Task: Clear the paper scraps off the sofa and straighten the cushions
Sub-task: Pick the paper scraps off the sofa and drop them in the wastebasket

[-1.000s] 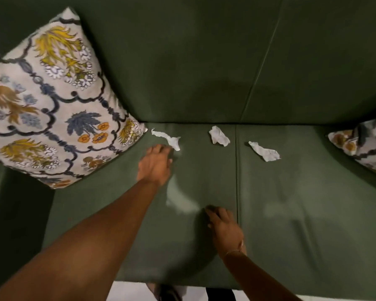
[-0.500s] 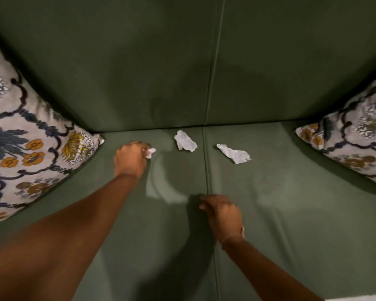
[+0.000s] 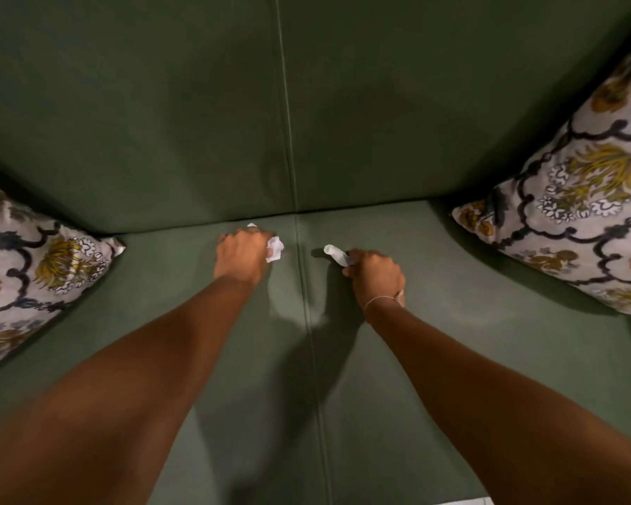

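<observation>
My left hand (image 3: 242, 257) is closed at the back of the green sofa seat (image 3: 470, 359), with white crumpled paper (image 3: 274, 248) sticking out on its right side and a small white tip (image 3: 251, 225) above the knuckles. My right hand (image 3: 376, 277), just right of the seat seam, is closed on another white paper scrap (image 3: 336, 254) that pokes out to the upper left. A floral cushion (image 3: 26, 282) leans in the left corner. A second floral cushion (image 3: 580, 198) leans in the right corner.
The green backrest (image 3: 197, 103) rises behind the seat, split by a vertical seam. A strip of pale floor (image 3: 459, 501) shows at the bottom right, past the sofa's front edge.
My left hand shifted right from the first scrap onto the middle one. My right hand left the seat and moved forward to grip the right scrap. The view swung rightward.
</observation>
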The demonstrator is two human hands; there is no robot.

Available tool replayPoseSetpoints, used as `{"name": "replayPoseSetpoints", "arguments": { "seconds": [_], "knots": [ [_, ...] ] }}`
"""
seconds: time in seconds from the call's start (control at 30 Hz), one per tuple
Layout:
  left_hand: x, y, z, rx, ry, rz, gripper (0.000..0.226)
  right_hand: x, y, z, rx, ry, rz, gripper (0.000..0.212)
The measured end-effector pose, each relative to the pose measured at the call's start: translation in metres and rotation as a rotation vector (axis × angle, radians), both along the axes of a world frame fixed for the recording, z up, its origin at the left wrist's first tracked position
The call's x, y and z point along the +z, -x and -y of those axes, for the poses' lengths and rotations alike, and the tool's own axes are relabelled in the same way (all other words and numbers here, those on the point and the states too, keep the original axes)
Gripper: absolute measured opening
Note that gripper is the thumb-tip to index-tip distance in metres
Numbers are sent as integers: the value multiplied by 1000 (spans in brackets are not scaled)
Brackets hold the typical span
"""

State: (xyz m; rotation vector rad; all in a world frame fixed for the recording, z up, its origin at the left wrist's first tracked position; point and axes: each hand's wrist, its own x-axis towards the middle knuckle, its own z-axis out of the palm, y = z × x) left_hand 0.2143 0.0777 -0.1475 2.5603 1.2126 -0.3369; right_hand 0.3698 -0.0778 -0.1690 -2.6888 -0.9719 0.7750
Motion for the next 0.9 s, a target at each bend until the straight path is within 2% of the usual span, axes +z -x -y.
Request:
{"name": "replayPoseSetpoints", "arguments": {
  "seconds": [0.17,0.3,0.4,0.6,0.77,0.9],
  "knots": [
    [-4,21,7,111,-33,35,17,3,9,10,-26,-59,-73,17],
    [2,57,25,222,22,216,14,20,40,23,-210,-168,-282,15],
    [10,101,45,364,72,337,13,31,88,32,-248,-155,-362,6],
    [24,242,78,552,111,270,19,40,223,36,-195,-113,-360,12],
    [45,382,118,705,83,240,27,52,354,33,-92,-17,-457,18],
    [43,497,159,873,129,193,20,58,459,37,5,53,-544,7]
  ]
}}
